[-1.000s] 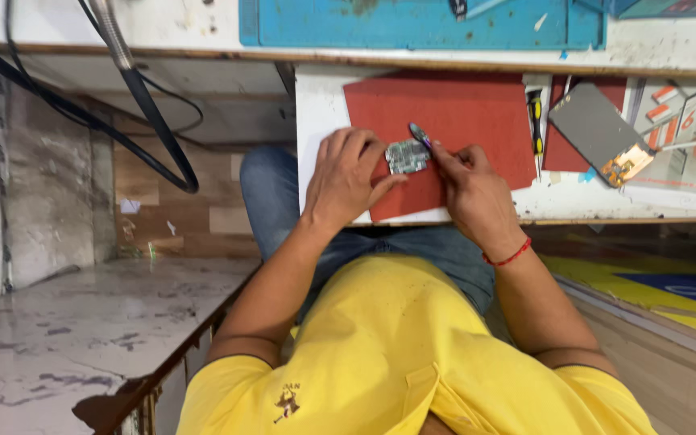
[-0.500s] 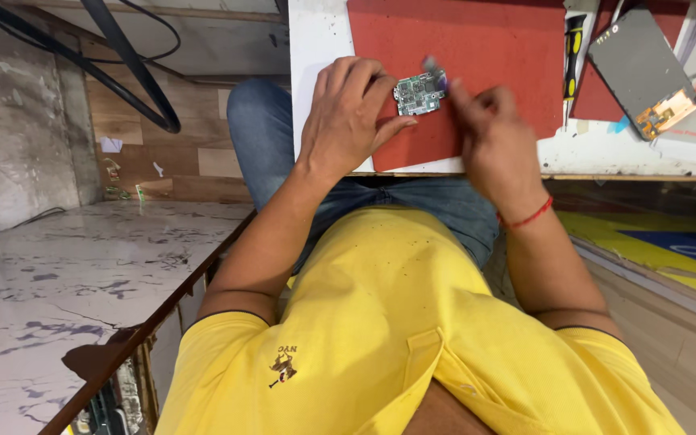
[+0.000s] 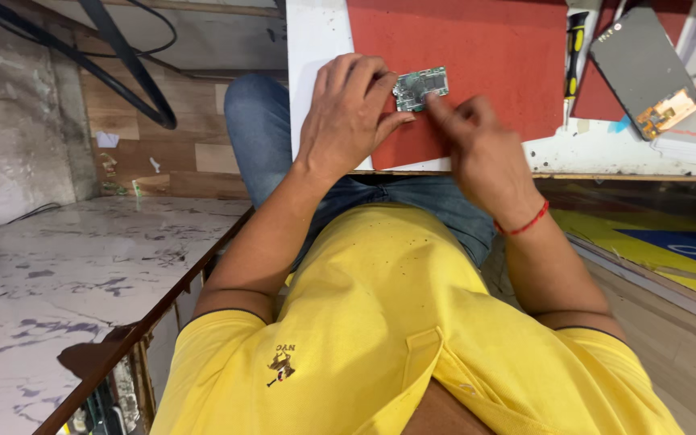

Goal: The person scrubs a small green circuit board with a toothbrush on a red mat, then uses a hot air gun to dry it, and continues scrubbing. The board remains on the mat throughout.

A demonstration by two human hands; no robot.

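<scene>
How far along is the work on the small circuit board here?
Done: the small green circuit board lies bare on the red work mat, apart from the grey phone body. In hand: left hand steadies it; right hand fingertips touch its edge. Left: nothing looks refitted; the yellow-and-black screwdriver lies unused.

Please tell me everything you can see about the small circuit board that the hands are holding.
The circuit board is small, rectangular and green, with tiny grey metal parts on its face. It lies flat on the red mat, near its lower left part. The left hand pinches its left edge, and a fingertip of the blurred right hand touches its right end.
</scene>
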